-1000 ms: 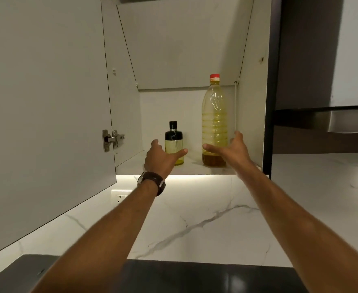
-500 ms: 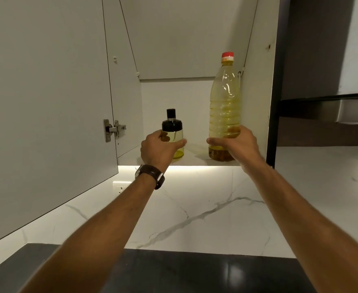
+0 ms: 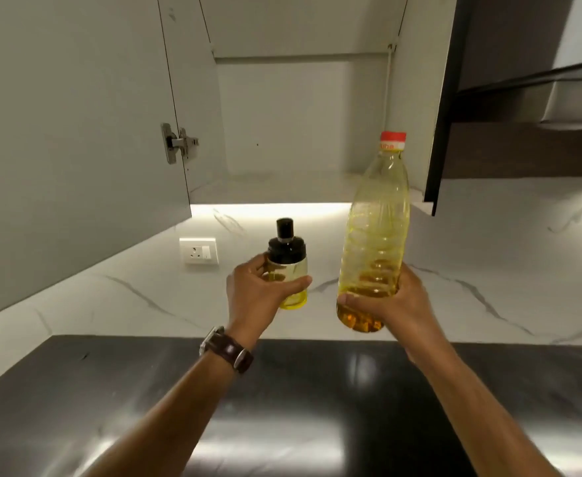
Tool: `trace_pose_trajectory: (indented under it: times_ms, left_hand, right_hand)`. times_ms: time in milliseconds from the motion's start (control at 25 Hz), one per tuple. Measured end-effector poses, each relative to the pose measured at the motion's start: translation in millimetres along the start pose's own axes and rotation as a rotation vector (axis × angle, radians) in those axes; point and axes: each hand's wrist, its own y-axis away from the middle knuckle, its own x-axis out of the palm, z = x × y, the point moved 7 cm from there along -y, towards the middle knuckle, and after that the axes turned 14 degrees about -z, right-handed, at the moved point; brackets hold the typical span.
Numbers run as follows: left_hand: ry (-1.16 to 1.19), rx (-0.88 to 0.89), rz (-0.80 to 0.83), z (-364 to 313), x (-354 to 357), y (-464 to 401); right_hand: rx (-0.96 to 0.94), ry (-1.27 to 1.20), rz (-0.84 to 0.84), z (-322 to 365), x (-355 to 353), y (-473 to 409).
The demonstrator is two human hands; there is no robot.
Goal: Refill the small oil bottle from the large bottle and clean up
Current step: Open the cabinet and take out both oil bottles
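Above dark counter point(image 3: 110, 390), left hand point(image 3: 258, 297) grips small bottle point(image 3: 288, 259).

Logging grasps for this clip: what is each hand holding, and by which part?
Left hand grips the small oil bottle around its glass body. Right hand grips the large oil bottle around its lower body.

Lighting: dim room; bright warm strip light point(image 3: 269, 208) under the open white cabinet, centre frame, washing the white marble wall. Glare: broad white patches on the glossy dark bench point(image 3: 76, 390), lower frame. Quality: soft focus overall; wide-angle bending at edges.
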Motion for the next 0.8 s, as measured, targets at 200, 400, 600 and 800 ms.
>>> trace_pose_trajectory:
  times_ms: [200, 400, 600, 800]
  left_hand:
    - [-0.041, -0.146, 0.075, 87.2, -18.3, 80.5]
    - [-0.09, -0.203, 0.17, 166.7, -32.6, 163.2]
    - [-0.213, -0.357, 0.188, 235.6, -47.1, 224.6]
    - [-0.315, -0.429, 0.22, 275.6, -54.2, 253.8]
  right_hand:
    - [0.212, 0.019, 0.118, -108.7, 8.1, 83.0]
    - [0.373, 0.093, 0.158, -209.6, 12.7, 164.7]
    - [0.443, 0.175, 0.169, -271.4, 13.1, 216.2]
    - [0.484, 0.257, 0.152, -308.5, 13.1, 235.0]
